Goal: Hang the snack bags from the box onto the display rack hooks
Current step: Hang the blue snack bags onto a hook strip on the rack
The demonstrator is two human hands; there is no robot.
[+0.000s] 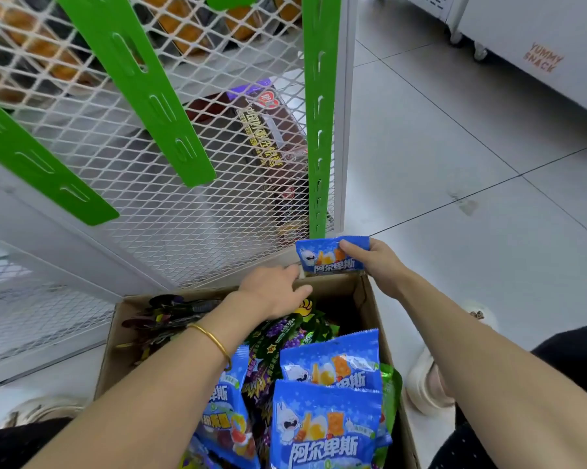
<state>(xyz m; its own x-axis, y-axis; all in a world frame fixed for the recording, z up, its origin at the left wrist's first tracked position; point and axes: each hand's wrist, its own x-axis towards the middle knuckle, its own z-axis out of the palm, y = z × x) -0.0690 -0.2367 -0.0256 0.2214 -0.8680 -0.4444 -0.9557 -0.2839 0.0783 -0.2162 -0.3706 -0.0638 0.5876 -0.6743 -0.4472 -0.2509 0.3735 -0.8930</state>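
Looking at the display rack (190,184) first: white metal mesh rising just beyond the box's far rim, rigid, with flat green strips (320,130) of plastic hung down its face, each cut with small tabs that I take for the hooks. The box (336,292) is plain corrugated card, open-topped and soft at the edges. Inside the box lies a loose heap of snack bags (329,428) in glossy blue film with serrated top seals, puffed and crinkly. Purple-and-green bags (278,336) sit toward the box's far end.

Now the one that matters: a blue bag (325,257) is out of the box, just above its far right corner, at the foot of the rightmost strip. My right hand (369,262) is clamped on it, thumb on the front, pinching near the top right corner. My left hand (271,292) hovers over the box's far rim, fingers loose and apart, holding nothing. Whether a fingertip touches the bag, I can't tell.

I judge it light, limp and slick, so it'll swing and slip. It's best held by the flat top seal, where the film is stiffest, keeping any hang hole free. I can't see that hole from here.
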